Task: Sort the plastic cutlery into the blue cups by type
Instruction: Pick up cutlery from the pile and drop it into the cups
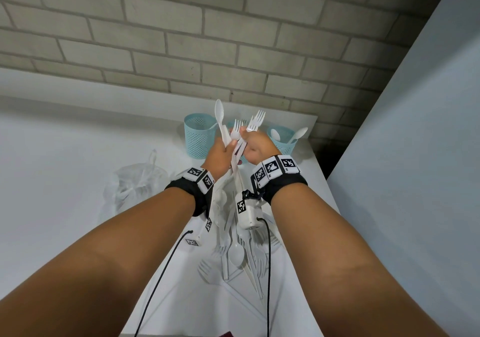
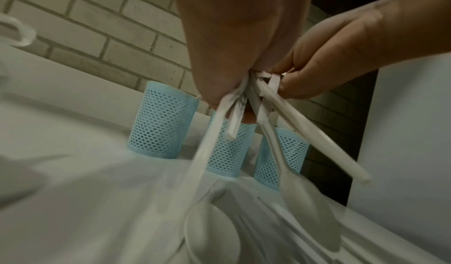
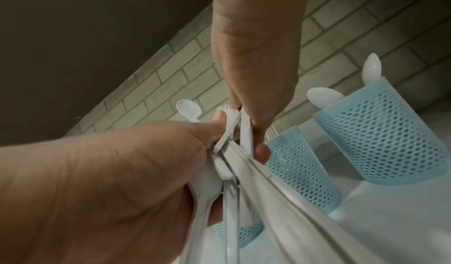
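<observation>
Gripping a mixed bundle of white cutlery (image 1: 235, 139), the left hand (image 1: 220, 154) fists it upright — the right hand (image 1: 255, 143) pinches a fork (image 1: 255, 121) above three blue cups (image 1: 200, 135).

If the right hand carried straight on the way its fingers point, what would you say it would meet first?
Most likely the middle blue cup, which stands just beyond the right hand and its bundle of forks; depth is hard to judge, so the hand may pass over the rim.
</observation>
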`<state>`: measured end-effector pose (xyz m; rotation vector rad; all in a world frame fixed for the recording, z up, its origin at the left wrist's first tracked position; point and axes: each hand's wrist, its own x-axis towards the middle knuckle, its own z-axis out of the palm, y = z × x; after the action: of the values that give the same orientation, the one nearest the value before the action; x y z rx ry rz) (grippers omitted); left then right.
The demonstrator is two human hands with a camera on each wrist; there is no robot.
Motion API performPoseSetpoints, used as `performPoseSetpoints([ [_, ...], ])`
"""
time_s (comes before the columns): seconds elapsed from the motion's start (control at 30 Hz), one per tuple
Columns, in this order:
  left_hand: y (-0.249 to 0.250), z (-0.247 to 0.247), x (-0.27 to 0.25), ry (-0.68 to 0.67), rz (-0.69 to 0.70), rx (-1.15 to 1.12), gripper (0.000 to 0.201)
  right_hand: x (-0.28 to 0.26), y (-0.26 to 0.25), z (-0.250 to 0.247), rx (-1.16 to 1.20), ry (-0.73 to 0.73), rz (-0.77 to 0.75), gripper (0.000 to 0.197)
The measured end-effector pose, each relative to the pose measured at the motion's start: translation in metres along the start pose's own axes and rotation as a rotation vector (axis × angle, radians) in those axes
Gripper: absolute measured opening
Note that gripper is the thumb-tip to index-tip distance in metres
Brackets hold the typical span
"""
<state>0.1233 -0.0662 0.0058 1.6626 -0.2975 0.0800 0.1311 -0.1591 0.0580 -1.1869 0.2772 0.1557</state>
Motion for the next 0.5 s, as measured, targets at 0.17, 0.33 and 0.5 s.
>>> performPoseSetpoints([
  [0.17, -0.001, 0.006, -0.002, 0.024, 0.039, 0.002, 0.038, 0.0, 0.003, -0.006, -0.018, -0.016, 0.055, 0.028],
  [0.33, 0.0, 0.006, -0.003, 0.003, -0.035, -0.113, 0.035, 0.0, 0.001, -0.004, 0.111, -0.002, 0.059, 0.024],
  [0.5, 0.0, 0.003, -0.003, 0.016, -0.048, -0.087, 0.034, -0.001, -0.009, -0.005, 0.213, 0.027, 0.088, 0.029],
])
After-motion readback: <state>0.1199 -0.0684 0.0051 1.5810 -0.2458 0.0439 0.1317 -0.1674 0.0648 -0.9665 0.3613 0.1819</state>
